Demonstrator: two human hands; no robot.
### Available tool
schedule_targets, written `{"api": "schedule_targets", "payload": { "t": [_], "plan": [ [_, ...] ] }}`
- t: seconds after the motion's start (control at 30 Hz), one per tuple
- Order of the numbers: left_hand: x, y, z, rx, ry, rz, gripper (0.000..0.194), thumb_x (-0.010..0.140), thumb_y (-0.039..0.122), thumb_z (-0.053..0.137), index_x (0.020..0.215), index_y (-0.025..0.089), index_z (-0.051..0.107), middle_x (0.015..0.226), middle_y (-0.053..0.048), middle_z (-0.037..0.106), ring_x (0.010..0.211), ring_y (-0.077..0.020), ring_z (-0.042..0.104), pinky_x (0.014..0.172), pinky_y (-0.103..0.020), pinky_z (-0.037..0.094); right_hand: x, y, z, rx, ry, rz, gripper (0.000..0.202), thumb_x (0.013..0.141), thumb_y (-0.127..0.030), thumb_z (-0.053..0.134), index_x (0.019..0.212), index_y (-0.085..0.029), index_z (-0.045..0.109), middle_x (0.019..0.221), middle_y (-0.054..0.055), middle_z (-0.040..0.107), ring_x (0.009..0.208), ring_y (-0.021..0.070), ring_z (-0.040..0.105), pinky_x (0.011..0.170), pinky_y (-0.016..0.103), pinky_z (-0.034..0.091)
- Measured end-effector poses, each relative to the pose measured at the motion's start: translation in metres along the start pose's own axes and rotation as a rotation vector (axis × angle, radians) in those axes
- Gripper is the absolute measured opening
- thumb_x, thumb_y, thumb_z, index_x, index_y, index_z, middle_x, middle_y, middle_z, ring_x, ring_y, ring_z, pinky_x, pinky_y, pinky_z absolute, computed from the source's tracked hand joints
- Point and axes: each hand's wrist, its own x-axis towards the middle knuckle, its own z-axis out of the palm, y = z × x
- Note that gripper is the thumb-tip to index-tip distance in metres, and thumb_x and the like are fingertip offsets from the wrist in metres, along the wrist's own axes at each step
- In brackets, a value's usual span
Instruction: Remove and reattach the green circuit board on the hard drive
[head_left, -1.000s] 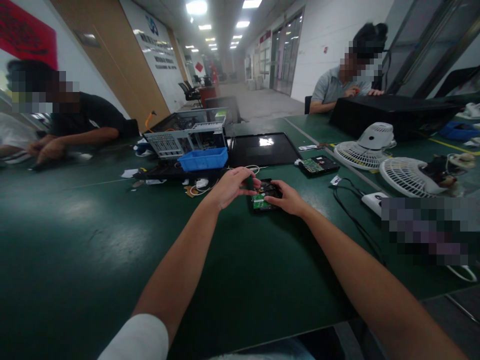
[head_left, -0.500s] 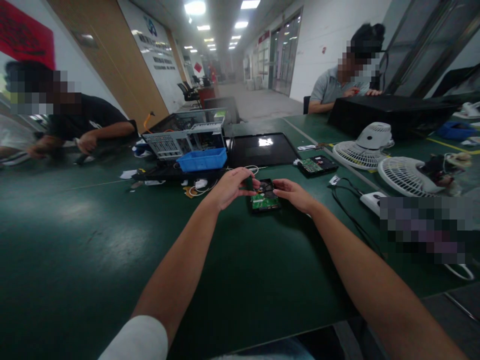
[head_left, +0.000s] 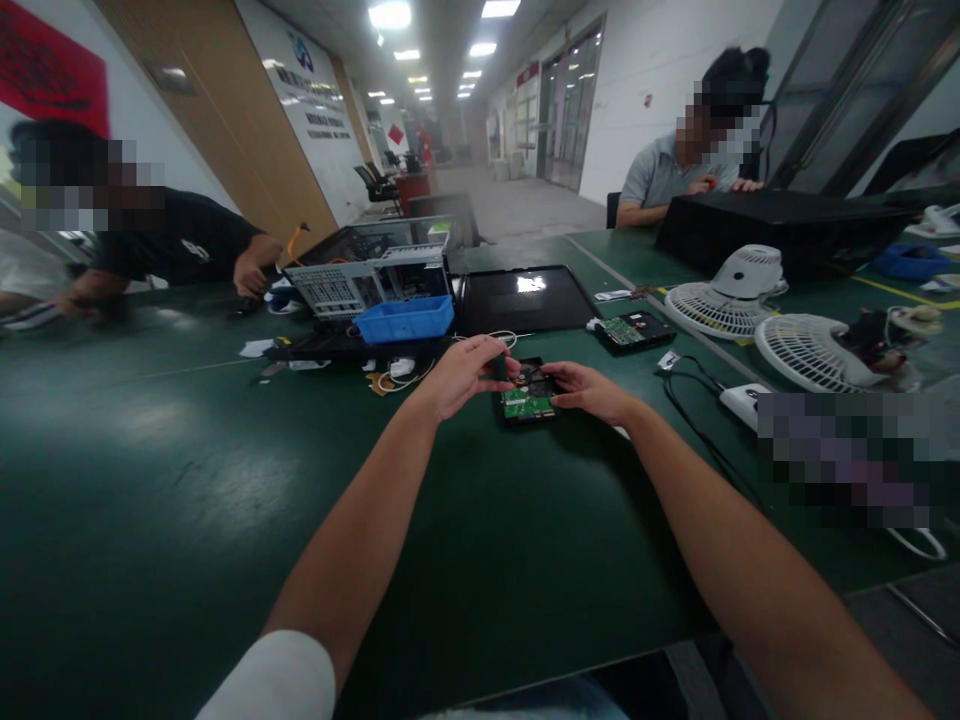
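Observation:
A hard drive with a green circuit board (head_left: 527,403) lies on the dark green table (head_left: 480,540) in front of me. My left hand (head_left: 474,376) is closed around a dark upright handle (head_left: 501,368), seemingly a screwdriver, over the drive's left side; its tip is hidden. At the drive's right edge is my right hand (head_left: 589,388), its fingers apart and touching or very near the drive. A second hard drive (head_left: 636,331) rests farther back on the right.
An opened computer case (head_left: 360,285) and a blue tray (head_left: 405,320) stand back left, beside a black panel (head_left: 529,298). White fan parts (head_left: 727,300), a power strip (head_left: 744,402) and cables lie right. Two people sit across the table, one behind a black case (head_left: 780,225).
My right hand has shifted slightly left over the drive's right edge. My left hand looks unmoved. The person at the left has moved a hand toward the computer case.

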Motion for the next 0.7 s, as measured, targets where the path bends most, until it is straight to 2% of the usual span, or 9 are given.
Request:
{"api": "schedule_targets", "payload": {
  "t": [0.17,0.3,0.43,0.57,0.7],
  "plan": [
    [0.002,-0.002,-0.002,-0.006,-0.005,0.005,0.028,0.088,0.04,0.07,0.099,0.015,0.064,0.096,-0.012,0.074,0.09,-0.0224,0.072,0.083,-0.041,0.06,0.001,-0.001,0.003,0.005,-0.023,0.015,0.068,0.07,-0.009,0.075,0.135,-0.022,0.06,0.15,0.01,0.056,0.144,0.0277,0.048,0.124,0.05,0.03],
    [0.002,-0.003,-0.003,-0.016,-0.003,0.002,0.028,0.088,0.04,0.07,0.099,0.015,0.064,0.095,-0.013,0.074,0.091,-0.0233,0.072,0.083,-0.041,0.06,0.001,-0.001,0.006,-0.038,-0.047,0.029,0.069,0.074,-0.006,0.068,0.14,-0.024,0.055,0.152,0.009,0.054,0.142,0.0258,0.049,0.122,0.048,0.034],
    [0.002,-0.002,-0.003,-0.013,-0.001,0.005,0.028,0.088,0.04,0.07,0.098,0.015,0.064,0.096,-0.013,0.074,0.091,-0.0232,0.072,0.083,-0.042,0.06,0.002,0.0,0.009,-0.181,-0.038,0.021,0.07,0.078,-0.005,0.063,0.143,-0.025,0.052,0.149,0.007,0.056,0.139,0.026,0.052,0.12,0.05,0.036],
    [0.002,-0.003,-0.002,-0.014,0.011,0.012,0.029,0.087,0.041,0.071,0.098,0.015,0.065,0.096,-0.012,0.072,0.091,-0.0228,0.07,0.083,-0.042,0.061,0.002,0.001,0.011,-0.355,0.0,-0.034,0.065,0.084,-0.009,0.064,0.146,-0.025,0.049,0.144,0.008,0.059,0.135,0.0253,0.054,0.12,0.05,0.037],
    [0.002,-0.003,-0.003,0.028,0.03,0.041,0.027,0.085,0.041,0.071,0.094,0.015,0.068,0.096,-0.01,0.068,0.091,-0.0206,0.066,0.079,-0.039,0.061,0.001,0.001,0.012,-0.419,0.01,-0.061,0.066,0.087,-0.013,0.066,0.149,-0.024,0.046,0.146,0.01,0.057,0.135,0.0252,0.055,0.119,0.048,0.039]
  ]
}}
